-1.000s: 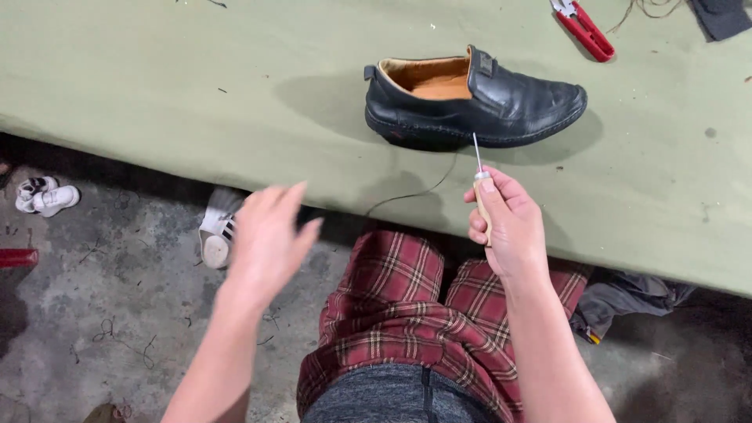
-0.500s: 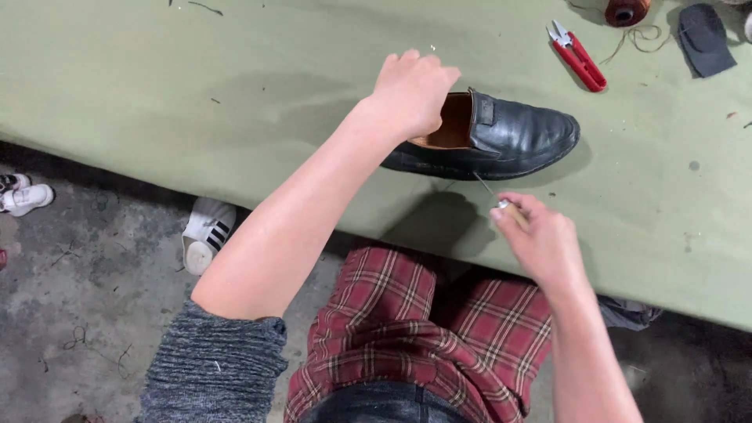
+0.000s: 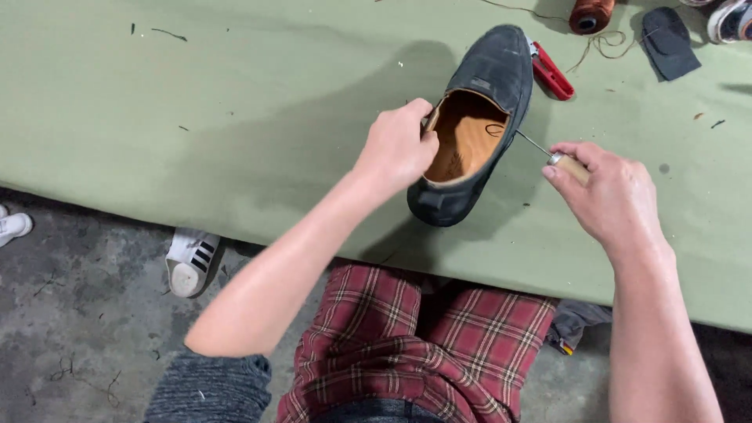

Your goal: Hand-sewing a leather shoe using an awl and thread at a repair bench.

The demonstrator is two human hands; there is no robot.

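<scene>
A black leather shoe (image 3: 489, 78) with a tan lining stands on the green table (image 3: 235, 117), heel toward me and toe pointing away. My left hand (image 3: 395, 149) grips the left rim of its opening near the heel. My right hand (image 3: 607, 192) is closed on a wooden-handled awl (image 3: 565, 164). The awl's thin metal needle reaches to the shoe's right side. A dark thread loop lies inside the shoe.
Red snips (image 3: 551, 73) lie just right of the shoe's toe. A spool of brown thread (image 3: 590, 14) and a dark fabric piece (image 3: 670, 41) sit at the far edge. Below the table are my plaid trousers (image 3: 415, 345), a white sneaker (image 3: 190, 261) and the concrete floor.
The shoe has been turned from lying sideways to pointing away from me, and my left hand has taken hold of its opening. My right hand has brought the awl up to the shoe's side.
</scene>
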